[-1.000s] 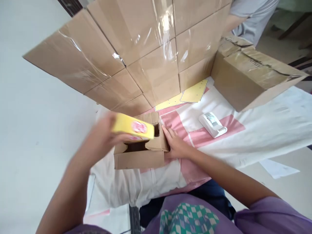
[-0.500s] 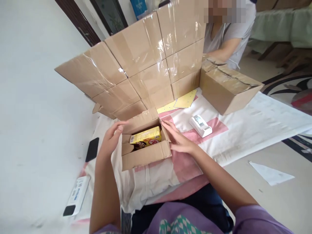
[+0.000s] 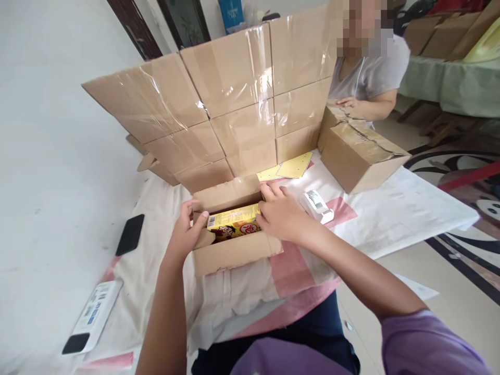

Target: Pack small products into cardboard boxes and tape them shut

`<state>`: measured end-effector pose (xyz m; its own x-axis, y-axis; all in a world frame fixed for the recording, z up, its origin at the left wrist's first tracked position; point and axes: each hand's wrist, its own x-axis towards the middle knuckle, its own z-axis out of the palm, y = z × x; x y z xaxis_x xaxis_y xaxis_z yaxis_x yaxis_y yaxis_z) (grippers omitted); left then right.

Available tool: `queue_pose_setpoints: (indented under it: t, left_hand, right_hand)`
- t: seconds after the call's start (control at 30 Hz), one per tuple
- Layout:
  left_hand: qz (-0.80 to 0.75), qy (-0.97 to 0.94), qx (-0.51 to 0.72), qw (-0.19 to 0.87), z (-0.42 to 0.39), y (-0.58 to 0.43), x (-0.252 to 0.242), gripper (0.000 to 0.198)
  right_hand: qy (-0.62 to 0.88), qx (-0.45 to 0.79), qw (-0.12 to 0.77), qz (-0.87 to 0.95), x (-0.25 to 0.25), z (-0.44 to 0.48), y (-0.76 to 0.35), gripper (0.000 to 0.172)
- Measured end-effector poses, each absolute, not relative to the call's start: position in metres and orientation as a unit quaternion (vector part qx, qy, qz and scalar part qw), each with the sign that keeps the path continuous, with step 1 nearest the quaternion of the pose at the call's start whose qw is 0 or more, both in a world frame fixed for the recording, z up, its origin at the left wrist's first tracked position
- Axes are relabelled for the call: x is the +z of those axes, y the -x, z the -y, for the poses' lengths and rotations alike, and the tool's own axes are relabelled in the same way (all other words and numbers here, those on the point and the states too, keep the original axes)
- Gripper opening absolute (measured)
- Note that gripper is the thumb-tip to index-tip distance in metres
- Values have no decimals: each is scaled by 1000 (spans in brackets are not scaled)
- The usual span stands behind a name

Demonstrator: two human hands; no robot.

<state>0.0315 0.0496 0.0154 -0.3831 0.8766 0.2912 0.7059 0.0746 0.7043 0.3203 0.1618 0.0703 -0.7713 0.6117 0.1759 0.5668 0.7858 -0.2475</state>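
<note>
A small cardboard box point(image 3: 238, 256) stands on the cloth with its top flaps up. Inside lies a yellow printed carton point(image 3: 234, 221), its right end partly covered by my fingers. My left hand point(image 3: 188, 229) grips the box's left end, thumb over the inner side and fingers behind the rim. Bent over the right end is my right hand point(image 3: 283, 213), closed on the cardboard there, with fingertips reaching inside beside the carton. The right flap is mostly hidden under this hand. Right of it sits a white device with a small screen point(image 3: 317, 205).
A tall taped cardboard panel point(image 3: 242, 104) rises behind the box. Yellow paper pieces point(image 3: 291, 166) lie at its foot. A closed carton point(image 3: 363, 156) stands at right, near another person point(image 3: 375, 78). A black phone-like slab point(image 3: 130, 234) and a white power strip-like object point(image 3: 94, 315) are at left.
My right hand has moved from outside the right flap to over the box's right end, fingers now bent inward. My left thumb has come down onto the left end. The view has shifted slightly.
</note>
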Motion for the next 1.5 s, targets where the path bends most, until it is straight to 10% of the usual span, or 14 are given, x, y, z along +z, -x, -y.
queue_pose_setpoints:
  t: [0.27,0.43,0.6,0.87,0.97,1.13,1.3,1.5]
  left_hand:
    - [-701,-592,384,107,-37,-34,22,52]
    - [-612,-540,563,127,-41,-36,7,36]
    - [-473,-601,633,117,-45,-31,-12,46]
    - [-513,-597,607,110,-47,-25,-33,81]
    - [-460,-593,650,117,-37,-26,-27,98]
    - [-602,-713,360,-15,-19,-38,0,13]
    - [-594,-734,297,-140,-12,-58,16,22]
    - [-463,-738,441,-214,-19,-161,6,24]
  right_hand:
    - [186,426,270,844,41,-196,-328,26]
    - [275,526,334,733,11,-189,-314,94]
    - [166,421,430,781,6,-181,-341,71]
    - [263,365,282,847,13,-148,-377,107]
    - [354,442,396,723,1,-141,-337,104]
    - [402,534,401,626,-13,-151,-297,100]
    - [495,321,453,668,-8,-168,-354,64]
    - [665,241,272,653,-38,-190,-437,42]
